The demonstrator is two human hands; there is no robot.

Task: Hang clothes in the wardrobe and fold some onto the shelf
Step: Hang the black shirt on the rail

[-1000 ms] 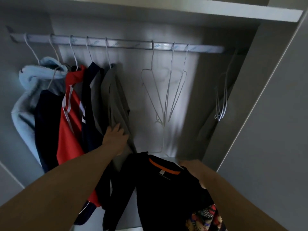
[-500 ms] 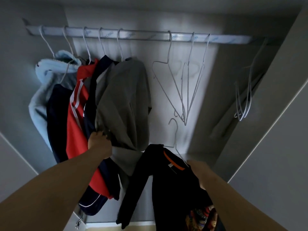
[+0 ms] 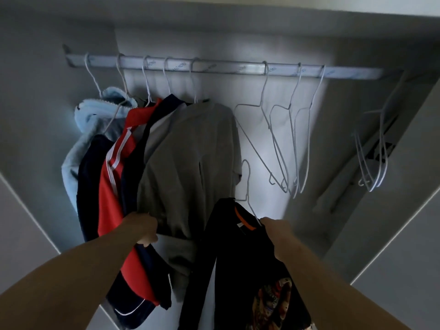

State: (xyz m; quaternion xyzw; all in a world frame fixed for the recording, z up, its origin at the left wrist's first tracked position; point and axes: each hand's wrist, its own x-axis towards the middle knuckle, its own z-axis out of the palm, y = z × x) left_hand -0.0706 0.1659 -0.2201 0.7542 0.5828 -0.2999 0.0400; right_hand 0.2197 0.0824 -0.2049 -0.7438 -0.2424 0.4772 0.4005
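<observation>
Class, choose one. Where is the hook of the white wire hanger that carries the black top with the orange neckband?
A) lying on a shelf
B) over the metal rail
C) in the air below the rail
C: the hook of the white wire hanger is free below the metal rail, held up by the right hand.

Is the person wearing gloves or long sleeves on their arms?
No. The left hand and right hand have no gloves. The left forearm and right forearm are uncovered too: no sleeve, watch or bracelet shows.
</observation>
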